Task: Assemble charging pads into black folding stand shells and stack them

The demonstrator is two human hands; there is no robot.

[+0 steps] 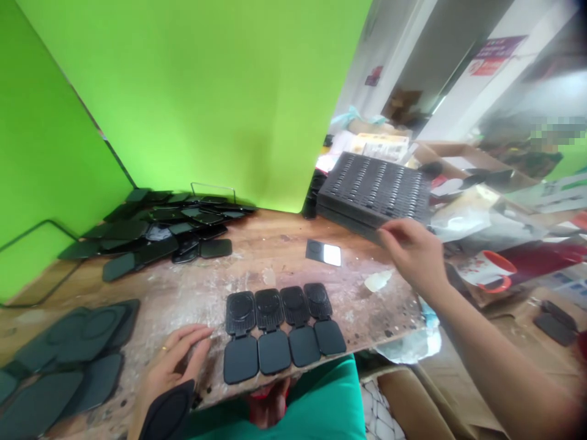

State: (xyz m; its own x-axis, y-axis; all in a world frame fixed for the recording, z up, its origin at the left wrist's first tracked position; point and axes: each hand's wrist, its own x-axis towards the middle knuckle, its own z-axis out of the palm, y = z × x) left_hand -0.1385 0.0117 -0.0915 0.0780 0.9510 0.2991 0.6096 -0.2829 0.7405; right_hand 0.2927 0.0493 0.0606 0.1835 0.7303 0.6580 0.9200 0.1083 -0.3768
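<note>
My left hand point(177, 357) is at the front edge of the worktable, left of a row of hinged black pads point(241, 357). Its fingers are stretched out with the thumb apart. A dark rounded piece point(167, 408) with a faint ring overlaps its wrist; I cannot tell how it is supported. Each pad in the row lies unfolded, with a ridged, ringed half behind and a smooth half in front. My right hand point(413, 250) has its fingertips pinched together by the front edge of a black slotted box point(376, 189). Anything inside that pinch is hidden.
Dark flat panels point(123, 232) are heaped at the back left, and larger ones point(82, 336) lie front left. A small grey-and-white card point(323, 252) and a whitish scrap point(377, 280) lie on the wooden table point(183, 293). An orange-rimmed mug point(488, 270) stands right. Green partitions point(206, 91) rise behind.
</note>
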